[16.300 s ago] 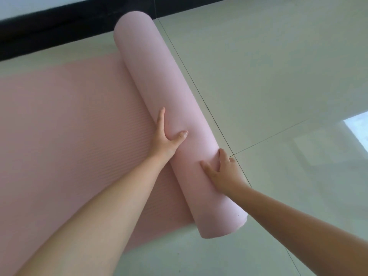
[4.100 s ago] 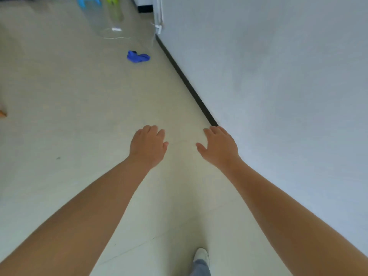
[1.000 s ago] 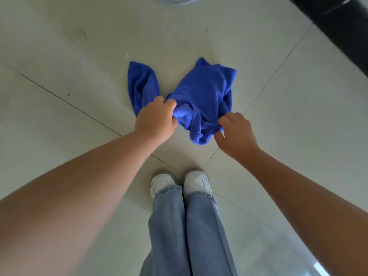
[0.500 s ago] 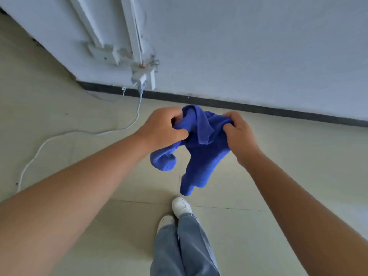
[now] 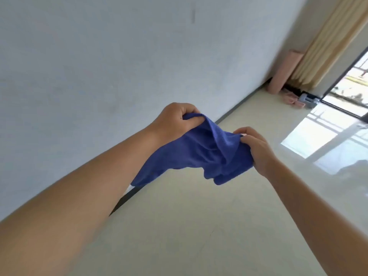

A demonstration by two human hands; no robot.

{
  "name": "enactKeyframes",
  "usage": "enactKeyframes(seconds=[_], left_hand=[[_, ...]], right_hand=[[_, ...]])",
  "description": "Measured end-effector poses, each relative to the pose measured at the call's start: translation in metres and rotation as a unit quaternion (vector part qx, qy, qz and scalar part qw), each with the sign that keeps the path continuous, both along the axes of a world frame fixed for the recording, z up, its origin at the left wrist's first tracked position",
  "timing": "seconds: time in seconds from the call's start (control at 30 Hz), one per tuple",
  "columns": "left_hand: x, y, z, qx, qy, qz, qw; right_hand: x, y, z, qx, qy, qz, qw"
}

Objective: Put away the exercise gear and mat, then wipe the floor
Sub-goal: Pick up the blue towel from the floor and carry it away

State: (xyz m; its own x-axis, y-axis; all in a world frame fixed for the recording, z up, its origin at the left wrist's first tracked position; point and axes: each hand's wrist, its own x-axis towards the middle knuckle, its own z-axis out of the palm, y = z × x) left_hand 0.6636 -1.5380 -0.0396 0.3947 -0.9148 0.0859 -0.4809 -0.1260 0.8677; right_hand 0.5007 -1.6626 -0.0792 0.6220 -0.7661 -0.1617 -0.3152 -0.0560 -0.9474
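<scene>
A blue cloth [image 5: 207, 154] hangs in the air between both hands, well above the pale tiled floor [image 5: 199, 226]. My left hand [image 5: 175, 120] grips its upper left edge and my right hand [image 5: 256, 150] grips its right edge. Loose folds sag below the hands. The rolled pink mat [image 5: 283, 72] stands upright in the far corner against the wall. Beside it on the floor lie pink gear [image 5: 350, 99] and a grey dumbbell [image 5: 307, 99].
A white wall [image 5: 99, 66] with a black baseboard [image 5: 127, 198] runs along the left. Beige curtains [image 5: 326, 42] hang beyond the mat, next to a glass door [image 5: 352, 86]. Bright window light reflects off the floor at right.
The cloth, lifted off the floor a second ago, is now held higher and spread wider between both hands. My view has turned from the wall socket toward the far corner with the mat.
</scene>
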Motion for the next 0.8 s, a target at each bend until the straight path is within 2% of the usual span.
enactKeyframes(seconds=[0.1, 0.2, 0.27, 0.37, 0.43, 0.6, 0.67, 0.73, 0.8], left_hand=[[-0.055, -0.085, 0.05, -0.013, 0.029, -0.072, 0.997], [-0.117, -0.176, 0.084, -0.023, 0.002, -0.104, 0.994], [-0.164, -0.24, 0.103, -0.034, -0.04, -0.118, 0.992], [-0.227, -0.33, 0.125, -0.024, -0.044, -0.145, 0.988], [-0.252, -0.368, 0.133, -0.027, -0.054, -0.162, 0.985], [-0.298, -0.484, 0.151, -0.031, -0.05, -0.168, 0.984], [-0.301, -0.532, 0.156, -0.029, -0.032, -0.168, 0.985], [-0.3, -0.583, 0.156, -0.025, -0.017, -0.171, 0.985], [-0.298, -0.641, 0.158, -0.026, -0.004, -0.174, 0.984]], right_hand=[[-0.072, -0.055, 0.044, -0.039, -0.045, -0.041, 0.997], [-0.138, -0.111, 0.076, -0.102, -0.072, -0.054, 0.991], [-0.176, -0.157, 0.086, -0.187, -0.042, -0.084, 0.978], [-0.218, -0.221, 0.095, -0.268, 0.016, -0.121, 0.956], [-0.231, -0.251, 0.101, -0.273, 0.032, -0.138, 0.951], [-0.279, -0.37, 0.12, -0.316, 0.038, -0.25, 0.914], [-0.29, -0.423, 0.13, -0.275, -0.006, -0.258, 0.926], [-0.293, -0.475, 0.137, -0.213, -0.062, -0.219, 0.95], [-0.29, -0.529, 0.139, -0.192, -0.071, -0.168, 0.964]])
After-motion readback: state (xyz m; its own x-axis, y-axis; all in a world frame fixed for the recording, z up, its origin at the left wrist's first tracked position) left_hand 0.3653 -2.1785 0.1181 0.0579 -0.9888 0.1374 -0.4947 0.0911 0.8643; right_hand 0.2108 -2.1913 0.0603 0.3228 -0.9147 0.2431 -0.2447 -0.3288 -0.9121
